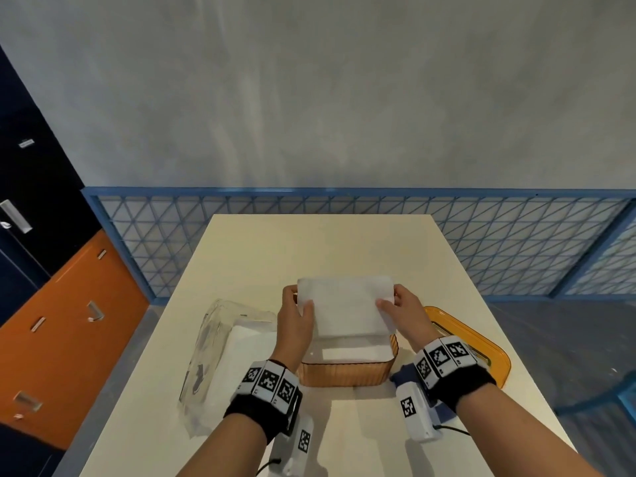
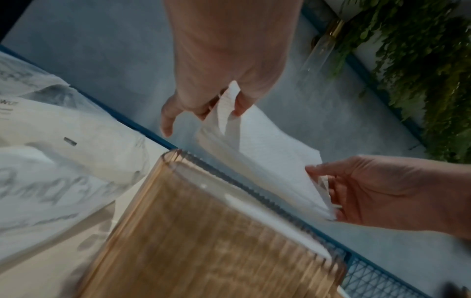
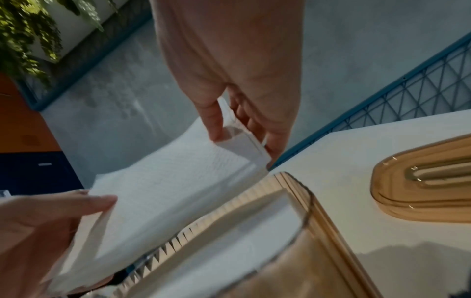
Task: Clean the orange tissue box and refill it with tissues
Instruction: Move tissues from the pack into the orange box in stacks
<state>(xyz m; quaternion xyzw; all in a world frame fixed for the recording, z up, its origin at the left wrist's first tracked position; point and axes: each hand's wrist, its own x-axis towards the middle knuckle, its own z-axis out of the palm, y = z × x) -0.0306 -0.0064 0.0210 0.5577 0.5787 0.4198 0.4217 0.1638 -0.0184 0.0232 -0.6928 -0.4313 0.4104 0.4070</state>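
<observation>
The orange ribbed tissue box [image 1: 344, 373] [image 2: 209, 242] [image 3: 293, 252] stands open-topped on the table near the front, with some white tissue inside. A white stack of tissues [image 1: 347, 308] [image 2: 267, 167] [image 3: 165, 191] is held tilted over the box's far rim. My left hand [image 1: 296, 315] [image 2: 219, 100] pinches the stack's left end between thumb and fingers. My right hand [image 1: 399, 311] [image 3: 242, 129] pinches its right end the same way. The box's orange lid [image 1: 481, 342] [image 3: 428, 189] lies flat to the right.
A clear plastic tissue wrapper [image 1: 213, 356] [image 2: 51, 171] lies crumpled left of the box. The cream table [image 1: 327, 246] stretches beyond the box to a blue mesh railing [image 1: 481, 235]. Orange and dark blue cabinets [image 1: 62, 321] stand at the left.
</observation>
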